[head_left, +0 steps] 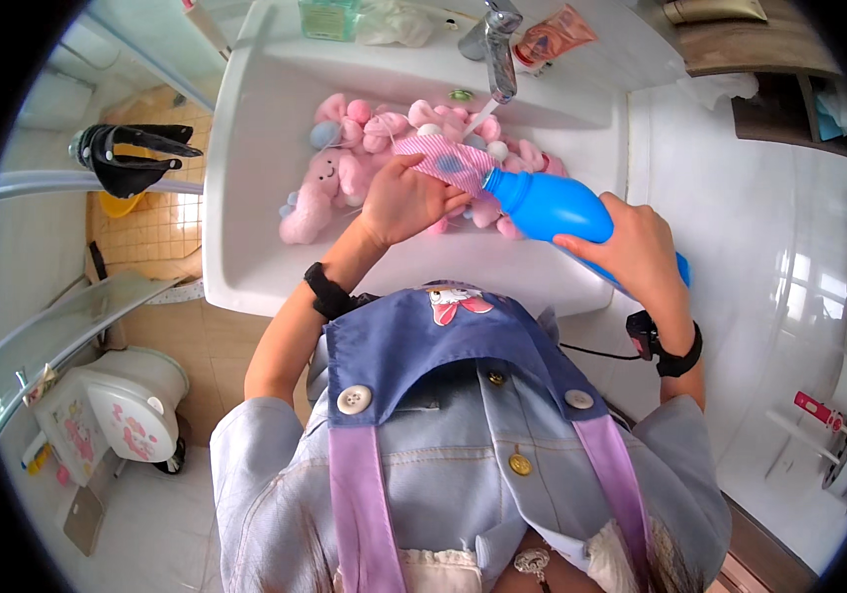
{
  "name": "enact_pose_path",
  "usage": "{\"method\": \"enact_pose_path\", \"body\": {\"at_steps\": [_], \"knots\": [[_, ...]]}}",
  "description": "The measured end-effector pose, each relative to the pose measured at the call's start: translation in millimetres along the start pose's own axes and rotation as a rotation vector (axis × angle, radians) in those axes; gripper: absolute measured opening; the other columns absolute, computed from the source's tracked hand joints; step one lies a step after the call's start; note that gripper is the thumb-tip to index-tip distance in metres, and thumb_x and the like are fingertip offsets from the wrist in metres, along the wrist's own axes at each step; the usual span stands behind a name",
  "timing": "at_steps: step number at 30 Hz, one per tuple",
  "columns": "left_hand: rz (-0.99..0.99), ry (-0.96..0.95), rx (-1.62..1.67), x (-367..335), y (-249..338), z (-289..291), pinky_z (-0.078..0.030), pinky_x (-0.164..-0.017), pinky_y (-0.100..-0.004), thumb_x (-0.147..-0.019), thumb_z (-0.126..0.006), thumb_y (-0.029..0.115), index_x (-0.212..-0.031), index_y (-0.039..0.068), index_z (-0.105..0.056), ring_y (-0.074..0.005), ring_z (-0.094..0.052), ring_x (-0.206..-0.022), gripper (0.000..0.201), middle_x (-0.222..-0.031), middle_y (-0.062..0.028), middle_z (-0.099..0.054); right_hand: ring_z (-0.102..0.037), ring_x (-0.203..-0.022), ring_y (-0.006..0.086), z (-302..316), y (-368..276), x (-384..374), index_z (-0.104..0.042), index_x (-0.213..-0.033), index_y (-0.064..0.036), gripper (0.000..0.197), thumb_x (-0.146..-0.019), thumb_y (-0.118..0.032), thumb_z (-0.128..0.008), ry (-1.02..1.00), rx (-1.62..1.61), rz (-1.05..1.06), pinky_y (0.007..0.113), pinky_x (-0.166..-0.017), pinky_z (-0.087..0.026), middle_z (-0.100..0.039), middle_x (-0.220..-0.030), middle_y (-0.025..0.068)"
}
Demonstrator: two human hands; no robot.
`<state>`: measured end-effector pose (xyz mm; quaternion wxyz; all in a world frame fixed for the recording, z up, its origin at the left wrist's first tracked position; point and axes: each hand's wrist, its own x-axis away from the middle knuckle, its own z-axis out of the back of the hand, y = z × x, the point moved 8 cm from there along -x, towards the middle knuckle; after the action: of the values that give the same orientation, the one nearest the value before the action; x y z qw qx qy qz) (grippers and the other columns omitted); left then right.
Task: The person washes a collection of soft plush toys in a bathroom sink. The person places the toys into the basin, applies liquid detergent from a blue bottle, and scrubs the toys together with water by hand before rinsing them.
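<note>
My right hand (631, 247) is wrapped round a blue plastic bottle (557, 206), tilted with its neck toward the left. The bottle's mouth is at the edge of a pink-and-white striped cloth (441, 158) with a bluish patch. Palm up, my left hand (405, 203) holds this cloth over the sink, its thumb at the near left edge and some fingers partly hidden. Below lie several pink plush pieces (310, 210) with round pink, white and blue balls; one has a small stitched face. They rest in the white sink (245, 252).
A chrome faucet (500, 59) stands at the sink's back, with what looks like water below its spout. Beside it are a pink tube (554, 38) and a green transparent container (328, 18). A glass shelf (77, 321) and a toilet (136, 405) are at left.
</note>
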<state>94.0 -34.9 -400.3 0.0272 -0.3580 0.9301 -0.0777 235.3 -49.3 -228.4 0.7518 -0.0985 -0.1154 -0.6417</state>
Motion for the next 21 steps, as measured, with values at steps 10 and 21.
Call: {"method": "enact_pose_path", "body": {"at_steps": [10, 21], "knots": [[0.015, -0.059, -0.002, -7, -4, -1, -0.021, -0.105, -0.0424, -0.087, -0.023, 0.027, -0.127, -0.008, -0.029, -0.0320, -0.032, -0.122, 0.053, -0.131, -0.0198, -0.037, -0.060, -0.054, 0.0294, 13, -29, -15, -0.058, -0.076, -0.0001, 0.054, -0.060, -0.050, -0.072, 0.026, 0.251, 0.142, 0.036, -0.051, -0.048, -0.058, -0.056, 0.0140], [-0.075, 0.034, -0.104, -17, -3, 18, -0.020, -0.107, -0.0410, -0.084, -0.028, 0.027, -0.133, 0.002, -0.030, -0.0290, -0.032, -0.125, 0.055, -0.134, -0.0157, -0.035, -0.064, -0.066, 0.0207, -17, -94, -35, -0.063, -0.076, -0.0046, 0.026, -0.064, -0.026, -0.073, -0.047, 0.449, 0.217, 0.030, -0.054, -0.049, -0.061, -0.068, 0.0087]]}}
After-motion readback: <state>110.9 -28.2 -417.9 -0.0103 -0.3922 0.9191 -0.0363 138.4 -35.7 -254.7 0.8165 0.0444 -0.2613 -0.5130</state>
